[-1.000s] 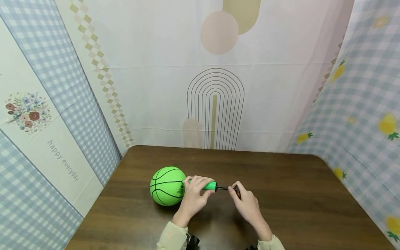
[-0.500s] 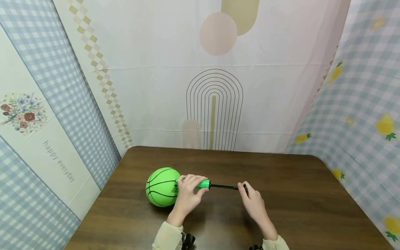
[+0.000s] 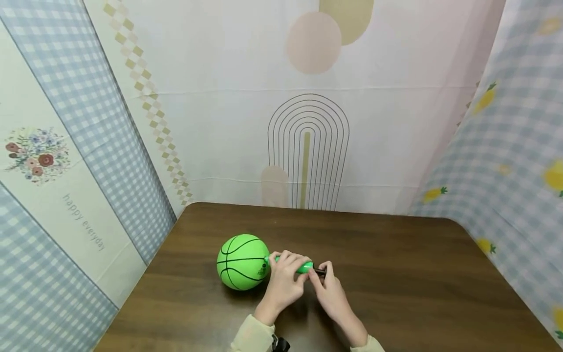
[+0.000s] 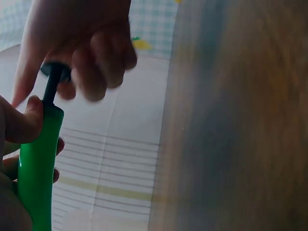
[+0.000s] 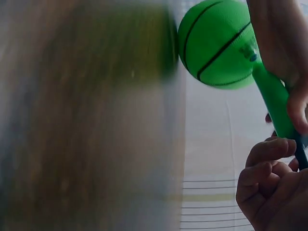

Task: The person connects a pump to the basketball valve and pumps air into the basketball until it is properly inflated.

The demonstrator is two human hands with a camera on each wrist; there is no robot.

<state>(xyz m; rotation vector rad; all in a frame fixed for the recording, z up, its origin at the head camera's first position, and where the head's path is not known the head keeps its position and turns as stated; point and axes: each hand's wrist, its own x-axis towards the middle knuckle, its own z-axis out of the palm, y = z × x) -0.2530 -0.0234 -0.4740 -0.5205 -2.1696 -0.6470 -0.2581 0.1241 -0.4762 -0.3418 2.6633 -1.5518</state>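
Note:
A bright green ball (image 3: pixel 243 262) with black basketball lines sits on the brown table, left of both hands. My left hand (image 3: pixel 285 284) grips the green barrel of a hand pump (image 3: pixel 305 267), whose narrow end meets the ball's right side. At the other end, my right hand (image 3: pixel 333 296) holds the black handle, with its thumb close to the barrel. Only a short length of black rod (image 4: pixel 51 90) shows between barrel and handle in the left wrist view. The right wrist view shows the barrel (image 5: pixel 274 101) pointing at the ball; its exact contact is partly hidden.
The wooden table (image 3: pixel 396 274) has rounded far corners. Behind it hangs a pale patterned cloth (image 3: pixel 228 137), with checked cloths (image 3: pixel 506 146) at the sides. A black strap device (image 3: pixel 280 344) sits on the left wrist.
My right hand first drew the pump handle out to the right, baring a long rod, then pushed it back left toward the barrel. The left hand keeps its grip.

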